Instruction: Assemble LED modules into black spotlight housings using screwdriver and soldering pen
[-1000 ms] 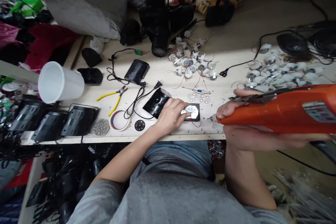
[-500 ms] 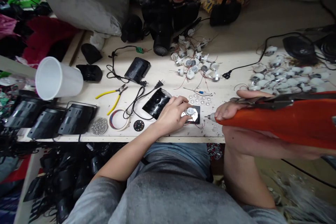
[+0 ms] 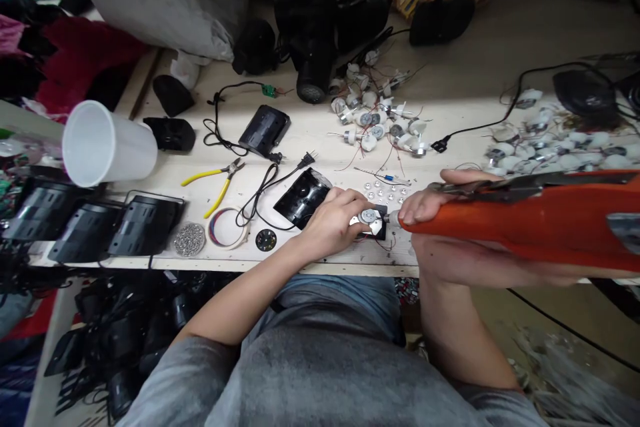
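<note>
My left hand (image 3: 331,223) curls over a small black square part with a silver motor (image 3: 371,219) near the table's front edge, fingers pressed on it. My right hand (image 3: 440,203) is wrapped round an orange electric screwdriver (image 3: 525,223), whose tip touches the part's right side. A black housing (image 3: 302,196) lies just left of my left hand. Small screws (image 3: 387,191) are scattered just behind the part.
Yellow pliers (image 3: 216,180), a white cup (image 3: 103,145), a tape ring (image 3: 229,227), a dish of screws (image 3: 189,239) and black housings (image 3: 143,225) lie to the left. Piles of small white motors (image 3: 377,121) sit behind and at right (image 3: 550,147). Bags and black devices crowd the back.
The orange screwdriver has moved left until its tip reaches the black part. My left hand stays on the part and has closed more tightly over it.
</note>
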The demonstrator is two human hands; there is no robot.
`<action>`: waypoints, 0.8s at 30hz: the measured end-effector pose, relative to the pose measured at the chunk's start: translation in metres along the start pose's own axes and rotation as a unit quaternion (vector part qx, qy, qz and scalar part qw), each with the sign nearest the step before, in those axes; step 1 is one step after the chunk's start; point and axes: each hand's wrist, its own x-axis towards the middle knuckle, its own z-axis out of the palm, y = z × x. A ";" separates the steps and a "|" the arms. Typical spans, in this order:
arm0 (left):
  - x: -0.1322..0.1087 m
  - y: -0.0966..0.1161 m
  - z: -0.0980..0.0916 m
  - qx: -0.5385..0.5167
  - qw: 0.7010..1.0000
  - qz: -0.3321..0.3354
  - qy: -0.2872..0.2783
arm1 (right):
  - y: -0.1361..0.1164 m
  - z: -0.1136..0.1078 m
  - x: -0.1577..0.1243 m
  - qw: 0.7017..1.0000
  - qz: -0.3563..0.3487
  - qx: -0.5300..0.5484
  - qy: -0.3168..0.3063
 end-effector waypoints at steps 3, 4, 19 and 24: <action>0.000 -0.001 0.001 -0.001 1.000 0.004 0.000 | 0.003 -0.002 0.000 1.000 0.001 0.012 -0.016; 0.000 -0.002 0.001 -0.003 1.000 0.006 0.000 | 0.004 -0.003 0.000 1.000 0.003 0.018 -0.023; -0.002 -0.002 0.000 -0.022 1.000 0.019 0.011 | 0.008 0.008 0.002 1.000 0.005 -0.015 -0.011; -0.002 -0.003 0.002 -0.022 0.999 0.021 0.013 | 0.011 0.010 0.003 1.000 0.005 -0.022 -0.003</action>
